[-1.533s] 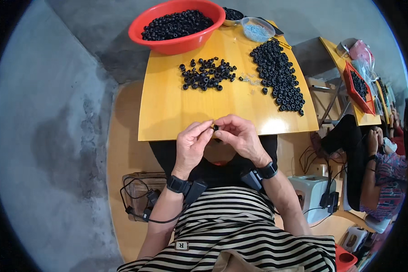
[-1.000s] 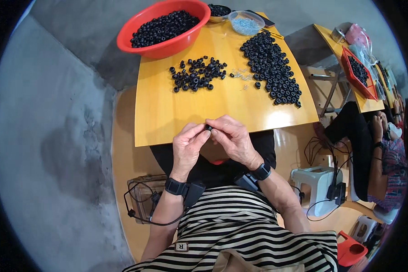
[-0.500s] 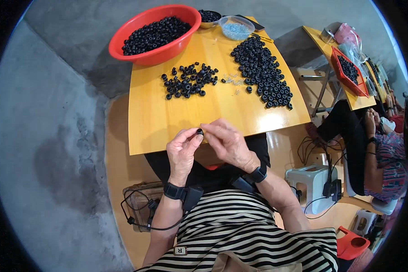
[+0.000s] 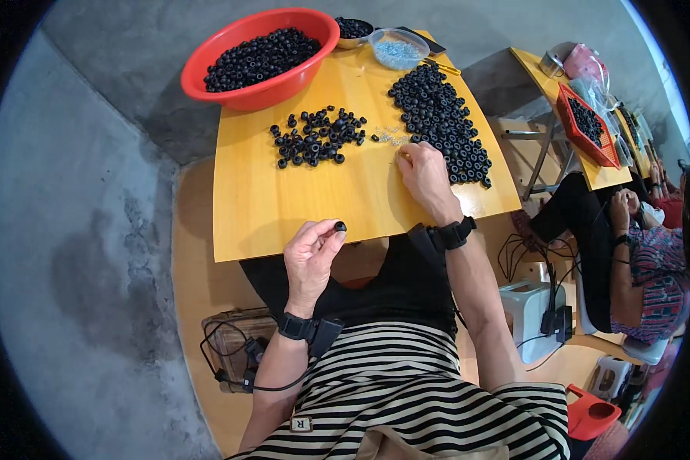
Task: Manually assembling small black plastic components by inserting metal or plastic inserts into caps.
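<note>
Between the thumb and fingertips of my left hand (image 4: 311,257) is a small black round part (image 4: 340,226), held just over the near edge of the yellow table (image 4: 276,211). My right hand (image 4: 426,182) reaches over the tabletop, its thumb and fingers pinched together beside a scatter of tiny clear pieces (image 4: 392,138). What that pinch holds, if anything, is too small to make out. A loose heap of black parts (image 4: 320,138) lies left of the clear pieces. To the right of them spreads a larger bed of black ring-shaped parts (image 4: 439,115).
A red basin (image 4: 314,69) full of black parts stands at the far left. Behind are a small bowl (image 4: 353,31), a clear tub (image 4: 399,50) of bluish pieces and a yellow-handled tool (image 4: 445,67). Another person (image 4: 648,268) sits at right, near a red basket (image 4: 590,130).
My right hand has left my left hand and moved forward and right to the tiny clear pieces. The left hand stays in nearly the same place with the black part.
</note>
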Motion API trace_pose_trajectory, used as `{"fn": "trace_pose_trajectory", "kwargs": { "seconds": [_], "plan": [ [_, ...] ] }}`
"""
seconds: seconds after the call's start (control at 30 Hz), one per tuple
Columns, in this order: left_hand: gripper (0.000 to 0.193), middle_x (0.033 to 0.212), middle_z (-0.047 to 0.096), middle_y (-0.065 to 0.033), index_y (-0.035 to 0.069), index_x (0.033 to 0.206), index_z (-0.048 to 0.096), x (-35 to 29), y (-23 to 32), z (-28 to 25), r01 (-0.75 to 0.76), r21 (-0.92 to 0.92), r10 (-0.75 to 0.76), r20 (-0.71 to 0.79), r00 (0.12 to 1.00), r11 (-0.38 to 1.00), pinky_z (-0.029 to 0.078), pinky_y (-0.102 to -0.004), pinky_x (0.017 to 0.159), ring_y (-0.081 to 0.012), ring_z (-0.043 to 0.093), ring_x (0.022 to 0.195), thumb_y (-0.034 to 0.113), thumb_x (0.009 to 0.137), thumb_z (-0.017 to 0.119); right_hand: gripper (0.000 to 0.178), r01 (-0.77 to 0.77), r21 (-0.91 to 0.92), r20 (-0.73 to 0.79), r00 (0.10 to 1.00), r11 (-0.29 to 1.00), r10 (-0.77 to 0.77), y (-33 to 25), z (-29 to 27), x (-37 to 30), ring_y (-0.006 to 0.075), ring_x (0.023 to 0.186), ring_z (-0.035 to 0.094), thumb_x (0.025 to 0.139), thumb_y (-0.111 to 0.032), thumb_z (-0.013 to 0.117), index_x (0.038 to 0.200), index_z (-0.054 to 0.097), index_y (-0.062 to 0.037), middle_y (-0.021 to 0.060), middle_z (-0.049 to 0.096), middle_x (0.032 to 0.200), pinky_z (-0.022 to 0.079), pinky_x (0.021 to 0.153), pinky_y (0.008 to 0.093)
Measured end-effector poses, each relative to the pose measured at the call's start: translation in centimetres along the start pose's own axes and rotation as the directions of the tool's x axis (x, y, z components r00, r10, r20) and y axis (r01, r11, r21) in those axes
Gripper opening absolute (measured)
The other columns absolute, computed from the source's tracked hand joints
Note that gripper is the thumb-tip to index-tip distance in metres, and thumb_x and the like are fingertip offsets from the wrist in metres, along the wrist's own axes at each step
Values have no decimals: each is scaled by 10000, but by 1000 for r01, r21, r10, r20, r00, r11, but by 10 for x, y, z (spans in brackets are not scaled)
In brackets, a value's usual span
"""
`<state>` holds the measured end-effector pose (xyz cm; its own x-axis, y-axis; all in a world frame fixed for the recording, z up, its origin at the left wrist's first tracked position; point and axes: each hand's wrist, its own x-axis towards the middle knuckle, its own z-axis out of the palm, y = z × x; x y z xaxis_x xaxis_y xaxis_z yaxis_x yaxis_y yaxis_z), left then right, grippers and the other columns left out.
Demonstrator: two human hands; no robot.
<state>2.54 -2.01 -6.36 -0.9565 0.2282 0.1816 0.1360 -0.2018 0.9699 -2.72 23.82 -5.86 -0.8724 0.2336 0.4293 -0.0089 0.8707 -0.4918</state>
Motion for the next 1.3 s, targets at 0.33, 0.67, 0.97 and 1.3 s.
{"fn": "trace_pose_trajectory", "kwargs": {
  "seconds": [0.33, 0.67, 0.97, 1.3],
  "plan": [
    [207, 919, 622, -21, -36, 1081, 696, -1, -1, 1, -4, 73, 4, -10, 1000, 997, 481, -197, 728, -71, 598, 811, -6, 878, 714, 164, -46, 407, -133, 985, 912, 109, -24, -32, 15, 258, 687, 703, 882, -67, 657, 985, 626, 57, 186, 698, 814, 550, 636, 333],
    [224, 927, 635, -35, -42, 1095, 685, -4, 5, 1, 11, 30, -11, 4, 1000, 999, 488, -204, 734, -83, 601, 806, -10, 875, 713, 145, -430, 795, 403, 902, 428, 157, -40, -35, -34, 114, 640, 629, 911, -61, 649, 1024, 641, 29, 74, 677, 825, 531, 572, 245],
    [272, 968, 659, -74, -41, 1112, 680, -20, 37, 4, -117, 47, 109, 147, 983, 992, 477, -230, 790, -114, 604, 859, -58, 841, 710, 122, -663, 708, 655, 745, -241, -126, -71, -46, -90, 134, 723, 668, 958, -102, 635, 1040, 654, -14, 88, 694, 901, 568, 616, 267],
    [239, 961, 646, -34, -37, 1091, 689, -15, 32, 0, -60, 7, 60, 36, 998, 998, 461, -215, 787, -87, 582, 849, -22, 854, 722, 124, -569, 807, 567, 821, -158, -62, -76, -45, -81, 139, 722, 659, 900, -49, 694, 1005, 650, 0, 77, 682, 882, 572, 635, 272]
  ]
}}
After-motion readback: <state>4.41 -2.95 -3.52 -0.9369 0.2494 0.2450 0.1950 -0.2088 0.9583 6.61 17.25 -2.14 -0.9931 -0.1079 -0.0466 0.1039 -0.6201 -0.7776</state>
